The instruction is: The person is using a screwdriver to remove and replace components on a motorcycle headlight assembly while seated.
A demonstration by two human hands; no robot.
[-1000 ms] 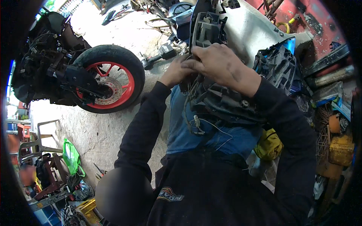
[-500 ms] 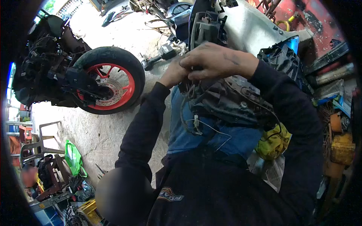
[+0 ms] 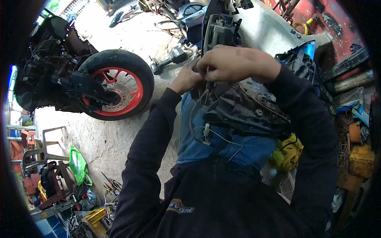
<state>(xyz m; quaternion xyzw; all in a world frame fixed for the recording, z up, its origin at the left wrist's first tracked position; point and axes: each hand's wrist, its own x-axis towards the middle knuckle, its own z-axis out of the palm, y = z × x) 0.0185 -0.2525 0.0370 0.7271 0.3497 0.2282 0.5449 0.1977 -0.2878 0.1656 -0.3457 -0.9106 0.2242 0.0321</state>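
Note:
A dark, dusty motorcycle part, with wires and round fittings, rests across my jeans-clad lap. Both hands meet over its far left end. My left hand is closed there, its fingertips mostly hidden behind the other hand. My right hand arches over from the right, fingers curled down around something dark and narrow that I cannot make out. Below the hands a dark cable bends toward me. A thin white wire with a pale connector hangs over my lap.
A motorcycle's rear wheel with a red rim stands at left. Beyond my hands lies a black cylindrical part on the concrete floor. A yellow bag sits by my right arm, a green bag and tools at lower left.
My right hand has shifted slightly right and turned, while my left hand stays nearly in place. A dark rounded shape at lower left has gone from view, uncovering tools on the floor.

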